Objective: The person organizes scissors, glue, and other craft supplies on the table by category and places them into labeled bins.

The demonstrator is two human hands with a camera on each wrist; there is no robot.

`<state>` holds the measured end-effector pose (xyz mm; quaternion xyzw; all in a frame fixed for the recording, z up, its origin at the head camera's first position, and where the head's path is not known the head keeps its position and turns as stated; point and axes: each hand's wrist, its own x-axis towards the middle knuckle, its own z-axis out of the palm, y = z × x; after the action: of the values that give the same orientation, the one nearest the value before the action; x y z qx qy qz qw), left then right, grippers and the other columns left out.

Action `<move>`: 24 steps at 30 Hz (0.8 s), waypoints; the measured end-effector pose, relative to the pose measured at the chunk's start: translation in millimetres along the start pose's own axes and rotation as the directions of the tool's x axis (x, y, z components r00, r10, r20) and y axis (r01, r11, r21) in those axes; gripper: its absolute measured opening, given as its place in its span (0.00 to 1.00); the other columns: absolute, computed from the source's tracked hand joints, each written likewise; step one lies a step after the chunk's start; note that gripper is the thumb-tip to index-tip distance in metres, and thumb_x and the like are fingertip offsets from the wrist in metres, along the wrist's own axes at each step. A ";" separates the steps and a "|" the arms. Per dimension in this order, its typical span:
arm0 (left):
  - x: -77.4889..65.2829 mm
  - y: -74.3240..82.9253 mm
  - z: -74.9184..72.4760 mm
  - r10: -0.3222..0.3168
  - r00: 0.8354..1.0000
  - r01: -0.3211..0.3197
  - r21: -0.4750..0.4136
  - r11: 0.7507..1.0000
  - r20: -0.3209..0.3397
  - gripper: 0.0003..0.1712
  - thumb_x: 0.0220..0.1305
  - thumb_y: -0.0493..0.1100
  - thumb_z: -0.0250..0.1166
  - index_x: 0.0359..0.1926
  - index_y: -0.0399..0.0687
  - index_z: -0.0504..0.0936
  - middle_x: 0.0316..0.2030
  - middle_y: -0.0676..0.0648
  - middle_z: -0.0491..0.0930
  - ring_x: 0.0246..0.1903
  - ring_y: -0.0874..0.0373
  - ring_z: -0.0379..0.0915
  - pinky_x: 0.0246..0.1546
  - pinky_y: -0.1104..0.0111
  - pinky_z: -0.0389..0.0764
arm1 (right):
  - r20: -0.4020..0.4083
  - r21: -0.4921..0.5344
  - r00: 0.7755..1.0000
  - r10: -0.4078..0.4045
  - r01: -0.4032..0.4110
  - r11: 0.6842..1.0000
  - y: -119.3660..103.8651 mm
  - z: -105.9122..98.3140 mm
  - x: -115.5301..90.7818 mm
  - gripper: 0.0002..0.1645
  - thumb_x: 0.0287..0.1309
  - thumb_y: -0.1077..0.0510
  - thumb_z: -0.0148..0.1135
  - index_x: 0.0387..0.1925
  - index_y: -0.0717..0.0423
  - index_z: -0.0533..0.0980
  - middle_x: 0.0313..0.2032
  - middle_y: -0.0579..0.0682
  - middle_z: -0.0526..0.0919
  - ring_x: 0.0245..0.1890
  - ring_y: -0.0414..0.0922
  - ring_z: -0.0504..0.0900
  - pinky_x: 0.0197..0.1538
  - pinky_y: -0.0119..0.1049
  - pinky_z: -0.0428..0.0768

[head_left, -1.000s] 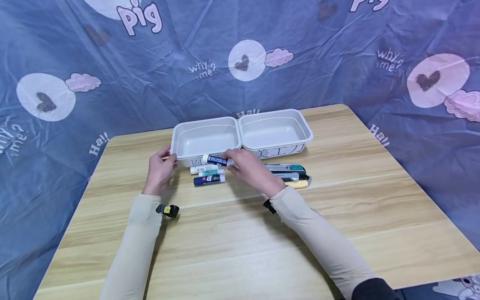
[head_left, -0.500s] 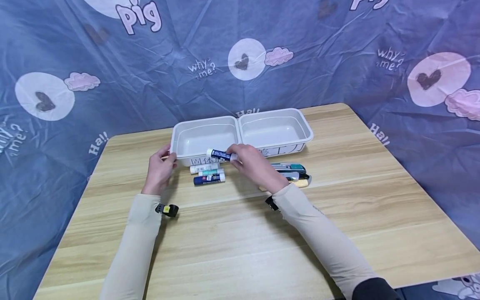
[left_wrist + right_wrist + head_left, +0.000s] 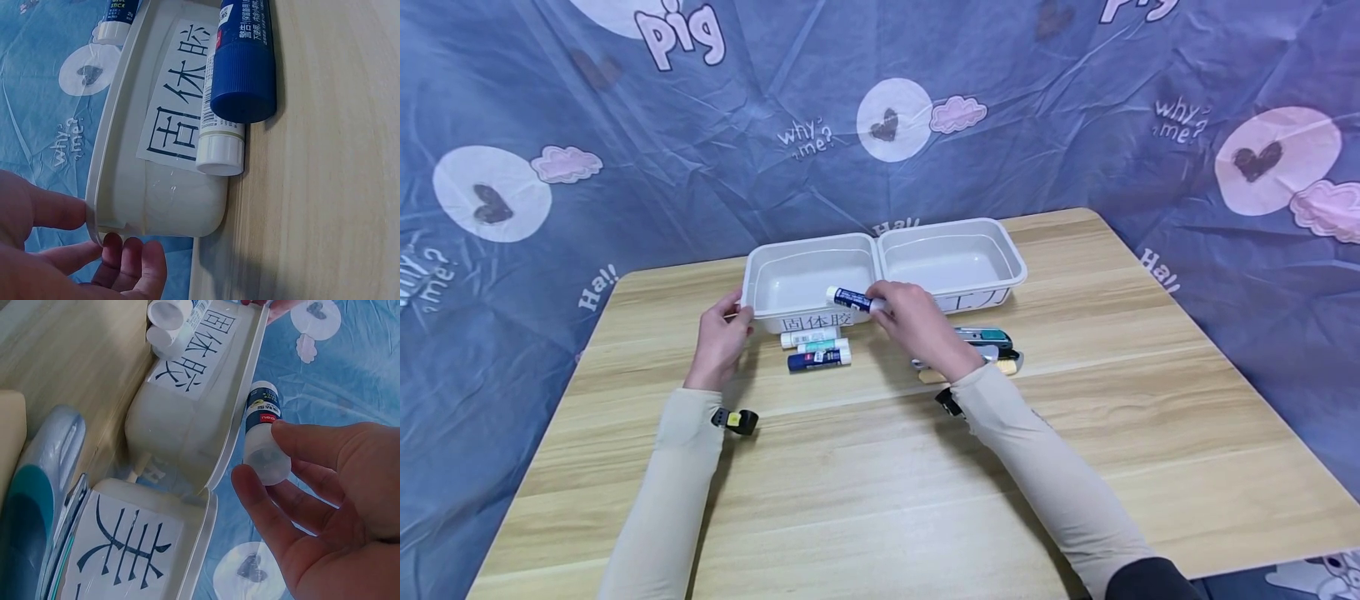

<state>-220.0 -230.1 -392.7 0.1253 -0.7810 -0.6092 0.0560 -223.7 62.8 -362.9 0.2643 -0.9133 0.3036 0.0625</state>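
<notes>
My right hand (image 3: pixel 921 327) pinches a dark blue and white glue stick (image 3: pixel 852 300) by its end, above the front rim of the left white plastic box (image 3: pixel 767 323). In the right wrist view the thumb (image 3: pixel 319 442) and fingers grip its pale end. My left hand (image 3: pixel 718 343) holds that box's left corner, with thumb and fingers at the rim in the left wrist view. In front of this box lie a white glue stick (image 3: pixel 809 337), a teal and white one (image 3: pixel 829 344) and a blue one (image 3: pixel 817 359).
A second white box (image 3: pixel 1015 279) stands against the first on the right. Before it lie several utility knives, among them a green one (image 3: pixel 992 337) and a yellow one (image 3: pixel 934 377), partly hidden by the right hand. A printed blue cloth (image 3: pixel 715 167) hangs behind the table (image 3: pixel 865 500).
My right hand has moved right and a little up and away from me, carrying the glue stick from over the other sticks to the left box's front rim. The left hand stays put.
</notes>
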 end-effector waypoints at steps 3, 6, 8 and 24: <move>0.7 -0.7 0.3 0.000 1.000 0.001 0.004 1.000 -0.007 0.29 0.76 0.36 0.51 0.76 0.38 0.64 0.46 0.48 0.66 0.42 0.63 0.65 0.39 0.78 0.76 | -0.006 0.008 1.000 0.025 -0.025 1.000 0.9 -1.6 0.2 0.15 0.67 0.62 0.65 0.54 0.61 0.81 0.46 0.56 0.88 0.41 0.49 0.86 0.43 0.41 0.86; 1.4 -1.2 0.6 0.000 1.000 0.000 0.008 1.000 -0.009 0.29 0.77 0.36 0.50 0.76 0.38 0.64 0.46 0.49 0.66 0.42 0.63 0.65 0.39 0.78 0.76 | -0.018 0.022 0.999 0.045 -0.045 0.999 2.8 -2.5 0.4 0.14 0.68 0.61 0.65 0.53 0.60 0.81 0.47 0.56 0.88 0.42 0.49 0.87 0.45 0.41 0.87; 2.0 -1.8 0.6 -0.002 1.000 0.002 0.013 1.000 -0.008 0.29 0.77 0.36 0.50 0.76 0.38 0.63 0.46 0.49 0.66 0.43 0.62 0.65 0.40 0.78 0.76 | -0.031 0.031 0.998 0.058 -0.057 0.998 4.3 -2.8 0.5 0.14 0.68 0.61 0.65 0.53 0.60 0.81 0.46 0.56 0.88 0.43 0.49 0.87 0.46 0.42 0.87; 1.5 -0.3 -0.3 -0.005 1.000 0.005 0.014 1.000 -0.004 0.30 0.77 0.37 0.50 0.77 0.39 0.62 0.47 0.49 0.67 0.43 0.63 0.64 0.40 0.79 0.74 | -0.101 0.053 0.993 0.064 -0.059 0.997 4.2 -1.7 2.1 0.13 0.68 0.60 0.64 0.51 0.61 0.81 0.48 0.57 0.86 0.39 0.48 0.86 0.42 0.38 0.87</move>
<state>-221.4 -230.8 -393.0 0.1289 -0.7848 -0.6037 0.0553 -227.8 65.7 -363.2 0.2216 -0.9086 0.3415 0.0933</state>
